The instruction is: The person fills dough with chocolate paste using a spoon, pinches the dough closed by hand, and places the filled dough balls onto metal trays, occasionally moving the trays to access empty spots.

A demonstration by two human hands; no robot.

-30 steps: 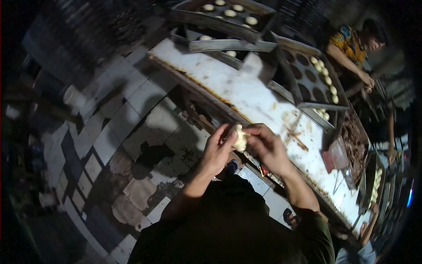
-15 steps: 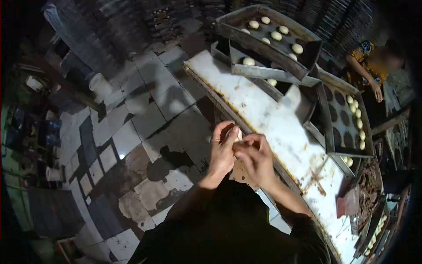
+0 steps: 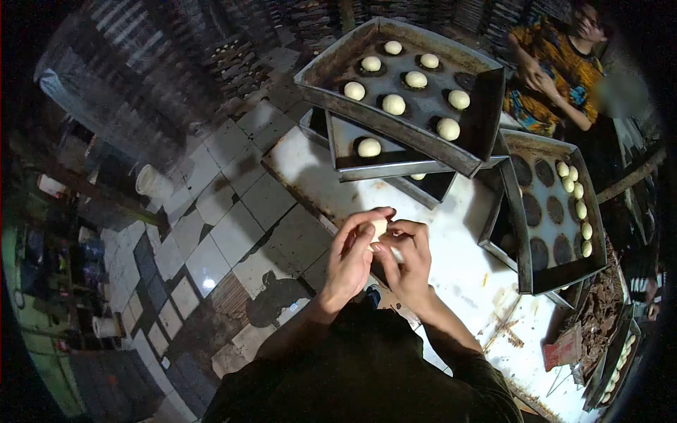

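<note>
A pale piece of dough (image 3: 379, 228) sits between my two hands, over the near edge of the table. My left hand (image 3: 347, 259) curls its fingers and thumb around it from the left. My right hand (image 3: 409, 262) pinches at its lower right side with bent fingers. Just beyond my hands, a metal tray (image 3: 395, 134) holds several round dough balls (image 3: 393, 104), spaced apart on dark round marks. It rests crosswise on another tray (image 3: 345, 171). To the right, a further tray (image 3: 525, 233) has smaller dough balls (image 3: 580, 209) lined up along its far side.
The white tabletop (image 3: 451, 261) runs diagonally beneath the trays. Crumbly brown filling (image 3: 599, 317) lies at its right, beside a red box-like object (image 3: 563, 348). Another person (image 3: 557, 77) sits behind the trays, hands together. Worn floor tiles (image 3: 236, 222) and a white bucket (image 3: 148, 181) are at left.
My view has shifted, so the trays look nearer and the other person shows more fully. My hands have turned slightly, and more of the dough between them is visible.
</note>
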